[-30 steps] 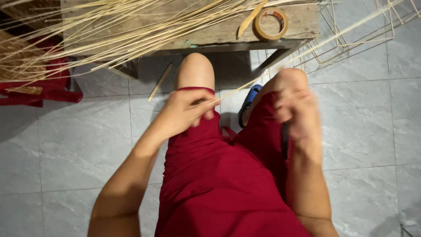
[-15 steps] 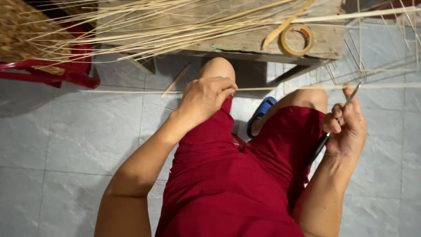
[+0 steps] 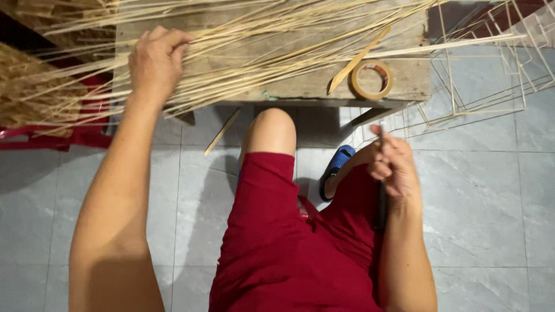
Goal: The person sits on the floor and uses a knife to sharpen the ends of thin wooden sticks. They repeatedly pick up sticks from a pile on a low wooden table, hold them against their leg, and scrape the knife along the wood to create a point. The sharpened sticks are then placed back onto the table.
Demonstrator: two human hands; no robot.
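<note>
Right hand (image 3: 394,164) hides most of a thin tool (image 3: 382,202).

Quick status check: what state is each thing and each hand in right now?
Left hand: closed over the thin pale bamboo strips.
Bamboo strips: loose, fanned across the worn wooden bench.
Right hand: closed around a thin dark tool above the lap.
Brown tape roll: flat on the bench.
Bamboo stick frame: assembled, on the floor.

- One head-worn view, looking steeply down from above the seated person's lap.
- It faces forward to the wooden worktop (image 3: 277,86) at top, tiled floor (image 3: 491,190) close below.
</note>
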